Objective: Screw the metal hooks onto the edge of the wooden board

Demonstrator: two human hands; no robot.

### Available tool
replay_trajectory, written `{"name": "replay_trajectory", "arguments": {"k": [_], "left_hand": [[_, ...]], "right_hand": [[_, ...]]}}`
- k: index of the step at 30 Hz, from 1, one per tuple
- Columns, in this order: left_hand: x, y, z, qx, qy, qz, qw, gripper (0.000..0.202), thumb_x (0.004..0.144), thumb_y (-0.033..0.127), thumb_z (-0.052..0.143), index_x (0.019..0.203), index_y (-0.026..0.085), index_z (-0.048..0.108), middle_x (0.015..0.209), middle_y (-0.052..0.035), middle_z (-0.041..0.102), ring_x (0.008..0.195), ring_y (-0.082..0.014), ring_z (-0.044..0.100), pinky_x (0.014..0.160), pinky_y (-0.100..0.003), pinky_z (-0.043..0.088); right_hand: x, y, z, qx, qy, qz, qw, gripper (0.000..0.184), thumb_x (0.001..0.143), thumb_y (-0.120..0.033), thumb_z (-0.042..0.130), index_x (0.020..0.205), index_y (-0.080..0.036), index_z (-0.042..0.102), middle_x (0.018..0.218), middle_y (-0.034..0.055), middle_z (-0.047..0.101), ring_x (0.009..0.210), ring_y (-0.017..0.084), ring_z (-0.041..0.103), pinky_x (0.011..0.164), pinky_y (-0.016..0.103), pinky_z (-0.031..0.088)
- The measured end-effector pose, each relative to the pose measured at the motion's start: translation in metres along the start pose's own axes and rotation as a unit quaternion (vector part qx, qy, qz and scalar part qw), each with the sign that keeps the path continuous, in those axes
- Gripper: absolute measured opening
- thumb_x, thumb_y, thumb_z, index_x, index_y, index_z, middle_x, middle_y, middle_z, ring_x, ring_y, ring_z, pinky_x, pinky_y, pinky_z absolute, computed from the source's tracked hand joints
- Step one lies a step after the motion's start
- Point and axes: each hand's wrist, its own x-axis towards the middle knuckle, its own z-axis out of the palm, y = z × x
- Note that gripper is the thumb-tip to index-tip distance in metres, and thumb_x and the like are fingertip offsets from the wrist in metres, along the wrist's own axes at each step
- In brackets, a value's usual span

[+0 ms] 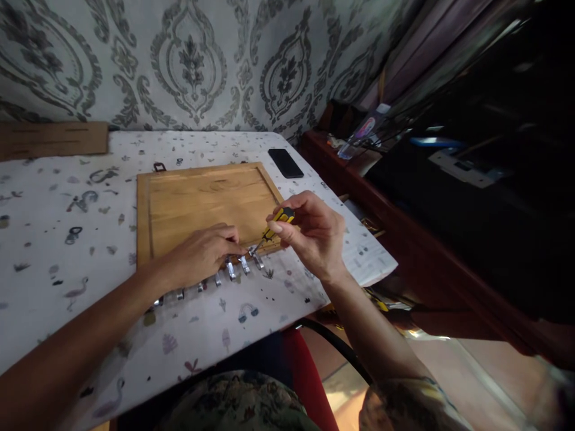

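A shallow wooden panel with a raised rim [211,209] lies on the table. Along its near edge runs a row of several shiny metal hooks [243,264], some partly behind my left arm. My right hand [317,236] pinches the yellow and black handle of a small screwdriver [279,222]. The shaft slants down to the left, its tip at the rightmost hooks; whether it sits in a screw I cannot make out. My left hand [202,254] rests on the panel's near edge, thumb and fingers together beside the hooks and the tip. What they pinch is hidden.
A black phone [286,163] lies beyond the panel's far right corner. Brown cardboard [54,139] is at the back left of the patterned tablecloth [90,239]. To the right, a dark red wooden surface [323,157] carries a clear bottle [363,131].
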Motion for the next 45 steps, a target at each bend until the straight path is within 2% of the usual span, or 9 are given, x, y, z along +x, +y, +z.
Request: {"name": "replay_trajectory", "arguments": {"k": [2,7,9,16,23,32,36,39,45], "left_hand": [[0.0,-0.001,0.0,-0.004,0.001,-0.002,1.0,0.033,0.101,0.01,0.051,0.108,0.025,0.08,0.098,-0.0023,0.066,0.094,-0.0169,0.06,0.08,-0.028,0.044],[-0.001,-0.003,0.0,-0.014,-0.004,-0.002,1.0,0.036,0.099,0.007,0.052,0.118,0.024,0.078,0.102,-0.0031,0.067,0.097,-0.0169,0.061,0.08,-0.028,0.045],[-0.001,-0.003,-0.001,-0.017,-0.004,-0.003,1.0,0.038,0.099,0.006,0.052,0.119,0.025,0.078,0.102,-0.0027,0.067,0.096,-0.0164,0.061,0.08,-0.027,0.045],[0.0,0.002,-0.003,-0.005,-0.013,-0.016,1.0,0.038,0.099,0.006,0.05,0.119,0.023,0.078,0.102,-0.0036,0.067,0.095,-0.0167,0.061,0.08,-0.028,0.045],[0.0,0.0,-0.003,-0.007,-0.011,-0.006,1.0,0.038,0.099,0.005,0.051,0.117,0.023,0.079,0.102,-0.0038,0.067,0.095,-0.0166,0.061,0.083,-0.028,0.046],[0.001,0.003,-0.004,-0.005,-0.011,-0.003,1.0,0.035,0.101,0.008,0.051,0.114,0.023,0.08,0.097,-0.003,0.065,0.094,-0.0167,0.06,0.08,-0.028,0.044],[0.001,0.004,-0.005,-0.004,-0.014,-0.013,1.0,0.038,0.101,0.007,0.051,0.117,0.026,0.079,0.095,-0.002,0.064,0.094,-0.0172,0.06,0.079,-0.028,0.043],[0.001,0.005,-0.005,-0.004,-0.025,-0.023,0.999,0.038,0.101,0.007,0.052,0.12,0.027,0.079,0.099,-0.0025,0.065,0.097,-0.0177,0.06,0.081,-0.029,0.043],[0.003,0.006,-0.006,0.005,-0.036,-0.026,0.999,0.038,0.101,0.007,0.051,0.118,0.025,0.079,0.1,-0.0034,0.065,0.096,-0.0182,0.059,0.08,-0.029,0.043]], "right_hand": [[-0.004,0.001,0.0,-0.006,0.013,-0.006,1.0,0.039,0.084,-0.059,0.081,0.088,-0.024,0.064,0.08,0.0002,0.07,0.06,0.012,0.06,0.053,0.029,0.053],[-0.008,-0.004,0.001,-0.013,0.132,-0.026,0.991,0.04,0.091,-0.065,0.07,0.096,-0.026,0.06,0.081,0.0024,0.068,0.052,0.013,0.059,0.044,0.031,0.049],[-0.007,-0.004,0.002,-0.02,0.146,-0.025,0.989,0.039,0.093,-0.064,0.068,0.096,-0.027,0.06,0.078,0.0025,0.067,0.05,0.014,0.059,0.043,0.032,0.049],[-0.004,0.008,0.004,-0.058,0.123,-0.066,0.989,0.03,0.097,-0.053,0.068,0.097,-0.024,0.063,0.066,-0.0059,0.061,0.045,0.009,0.059,0.04,0.023,0.044],[-0.004,0.01,0.004,-0.05,0.108,-0.062,0.991,0.02,0.097,-0.043,0.07,0.095,-0.024,0.062,0.067,-0.0057,0.061,0.045,0.008,0.058,0.041,0.023,0.043],[0.0,0.004,0.007,-0.035,0.08,-0.066,0.994,0.023,0.092,-0.037,0.077,0.089,-0.023,0.059,0.075,-0.0048,0.059,0.051,0.007,0.054,0.043,0.022,0.044],[0.007,0.001,0.007,0.019,0.034,-0.05,0.998,0.024,0.088,-0.037,0.083,0.095,-0.022,0.065,0.082,-0.005,0.061,0.049,0.004,0.05,0.04,0.018,0.043],[0.009,0.001,0.005,0.063,-0.017,-0.023,0.998,0.027,0.093,-0.044,0.077,0.108,-0.023,0.07,0.096,-0.0021,0.067,0.049,0.003,0.053,0.04,0.017,0.047],[0.004,-0.002,-0.007,0.091,-0.082,-0.006,0.992,0.029,0.102,-0.047,0.064,0.115,-0.022,0.072,0.102,0.0021,0.077,0.053,0.005,0.065,0.051,0.019,0.057]]}}
